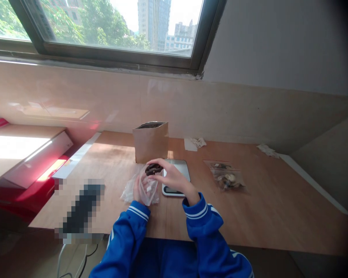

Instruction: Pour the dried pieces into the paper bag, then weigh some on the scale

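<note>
My left hand [137, 190] is closed on a clear plastic bag [149, 195], which partly hides its fingers. The bag's mouth faces up and a small white spot shows inside it. Over this mouth, my right hand [171, 174] pinches some dark brown, wrinkled dried pieces [153, 169] between thumb and fingers. Their exact kind is too small to make out. Under my right wrist lies a flat kitchen scale [182, 170] with a silvery top, partly covered by the hand. Just behind the plastic bag, a brown paper bag [151, 144] stands upright with its top open.
To the right lie zip bags [228, 177] with dried pieces inside. Crumpled tissue [199, 142] and white paper [190, 144] rest near the wall, with another crumpled piece [268, 150] farther right. A pixelated dark object [82, 208] is at the table's left edge, cables below it.
</note>
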A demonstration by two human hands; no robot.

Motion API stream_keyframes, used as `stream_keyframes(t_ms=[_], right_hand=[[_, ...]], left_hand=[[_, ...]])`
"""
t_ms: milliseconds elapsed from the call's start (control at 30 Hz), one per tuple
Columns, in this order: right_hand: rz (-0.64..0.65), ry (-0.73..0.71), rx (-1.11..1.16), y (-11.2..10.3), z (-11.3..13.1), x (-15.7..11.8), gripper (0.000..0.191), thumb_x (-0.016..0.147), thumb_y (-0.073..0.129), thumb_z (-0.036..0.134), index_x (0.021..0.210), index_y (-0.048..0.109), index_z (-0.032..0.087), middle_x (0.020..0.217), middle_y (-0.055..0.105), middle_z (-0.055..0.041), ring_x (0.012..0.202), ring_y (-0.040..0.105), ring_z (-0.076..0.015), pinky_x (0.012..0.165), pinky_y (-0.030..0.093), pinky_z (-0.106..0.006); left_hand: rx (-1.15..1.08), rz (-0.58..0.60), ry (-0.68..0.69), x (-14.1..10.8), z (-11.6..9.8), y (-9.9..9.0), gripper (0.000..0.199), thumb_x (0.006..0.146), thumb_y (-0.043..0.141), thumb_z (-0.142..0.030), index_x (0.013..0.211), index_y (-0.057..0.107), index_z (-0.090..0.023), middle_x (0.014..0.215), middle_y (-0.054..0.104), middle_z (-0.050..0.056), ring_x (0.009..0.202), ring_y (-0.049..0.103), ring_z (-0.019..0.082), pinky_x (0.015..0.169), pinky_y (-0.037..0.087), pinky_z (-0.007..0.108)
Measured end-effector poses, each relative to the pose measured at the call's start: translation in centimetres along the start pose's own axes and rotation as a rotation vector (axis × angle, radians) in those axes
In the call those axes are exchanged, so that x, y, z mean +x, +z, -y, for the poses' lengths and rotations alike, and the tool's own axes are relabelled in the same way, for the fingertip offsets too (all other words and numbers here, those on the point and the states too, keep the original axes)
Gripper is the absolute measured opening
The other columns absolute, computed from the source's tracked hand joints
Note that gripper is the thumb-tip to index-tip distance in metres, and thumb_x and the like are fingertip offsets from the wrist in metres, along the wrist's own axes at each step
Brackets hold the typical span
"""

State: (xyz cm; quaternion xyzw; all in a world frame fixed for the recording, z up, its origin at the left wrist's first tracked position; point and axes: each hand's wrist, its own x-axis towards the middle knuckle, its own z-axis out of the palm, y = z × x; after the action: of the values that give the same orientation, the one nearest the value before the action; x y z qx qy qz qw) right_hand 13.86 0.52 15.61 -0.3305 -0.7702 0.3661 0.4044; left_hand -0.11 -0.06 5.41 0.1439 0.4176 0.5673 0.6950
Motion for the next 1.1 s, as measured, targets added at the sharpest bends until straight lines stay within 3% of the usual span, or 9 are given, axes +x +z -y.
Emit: stream_keyframes(t_ms=[167,233,333,433,633,933,1100], right_hand=[[-0.475,-0.138,-0.005,-3.7,0.2,5.7,0.036,0.085,0.059,0.037,0.118,0.051,0.025,0.117,0.058,-0.0059,0.104,0.059,-0.0173,0.09,0.05,-0.031],[-0.567,-0.223,-0.073,-4.5,-0.2,9.0,0.035,0.086,0.059,0.037,0.118,0.049,0.025,0.117,0.057,-0.0059,0.105,0.058,-0.017,0.09,0.049,-0.03],[-0.56,-0.295,-0.193,-4.8,-1.5,13.4,0.033,0.087,0.058,0.034,0.116,0.05,0.023,0.117,0.056,-0.0068,0.107,0.056,-0.0172,0.094,0.046,-0.031],[-0.472,-0.28,-0.298,-4.0,-3.2,15.6,0.029,0.085,0.059,0.03,0.112,0.053,0.021,0.114,0.059,-0.0084,0.108,0.055,-0.0195,0.097,0.043,-0.034],[-0.481,-0.197,-0.345,-2.1,-4.5,14.8,0.028,0.085,0.058,0.026,0.111,0.053,0.019,0.112,0.06,-0.0096,0.107,0.054,-0.0206,0.098,0.039,-0.034],[-0.46,-0.198,-0.298,-2.0,-3.2,11.8,0.027,0.083,0.06,0.031,0.109,0.057,0.026,0.111,0.064,-0.002,0.107,0.053,-0.0202,0.096,0.04,-0.033],[-0.416,-0.16,-0.374,-1.7,-2.4,11.1,0.029,0.082,0.061,0.031,0.11,0.058,0.028,0.111,0.065,-0.0007,0.111,0.05,-0.0229,0.098,0.037,-0.037]], left_hand=[[0.018,-0.006,-0.035,0.0,-0.2,-0.3,0.048,0.087,0.043,-0.05,0.115,0.061,-0.015,0.078,0.066,0.009,0.067,0.064,0.021,0.063,0.054,0.034],[0.005,-0.013,-0.036,0.1,-0.1,-0.5,0.048,0.086,0.044,-0.05,0.115,0.061,-0.015,0.077,0.066,0.009,0.066,0.064,0.021,0.061,0.054,0.034],[-0.016,-0.007,-0.027,0.5,0.2,-0.7,0.046,0.084,0.047,-0.05,0.112,0.063,-0.016,0.075,0.066,0.009,0.065,0.065,0.021,0.06,0.054,0.035],[-0.025,-0.001,-0.027,0.8,0.3,-1.0,0.044,0.084,0.047,-0.05,0.108,0.065,-0.018,0.075,0.066,0.009,0.065,0.064,0.021,0.06,0.054,0.034],[-0.04,0.004,-0.036,1.0,0.3,-1.2,0.045,0.086,0.047,-0.047,0.113,0.064,-0.016,0.075,0.067,0.009,0.068,0.064,0.022,0.064,0.053,0.036],[-0.021,0.069,0.027,1.3,0.8,-1.9,0.049,0.084,0.051,-0.047,0.119,0.059,-0.014,0.08,0.068,0.009,0.07,0.065,0.019,0.064,0.055,0.03],[-0.007,0.086,0.019,1.4,0.9,-2.0,0.052,0.085,0.049,-0.048,0.122,0.057,-0.013,0.082,0.068,0.01,0.074,0.066,0.021,0.067,0.055,0.033]])
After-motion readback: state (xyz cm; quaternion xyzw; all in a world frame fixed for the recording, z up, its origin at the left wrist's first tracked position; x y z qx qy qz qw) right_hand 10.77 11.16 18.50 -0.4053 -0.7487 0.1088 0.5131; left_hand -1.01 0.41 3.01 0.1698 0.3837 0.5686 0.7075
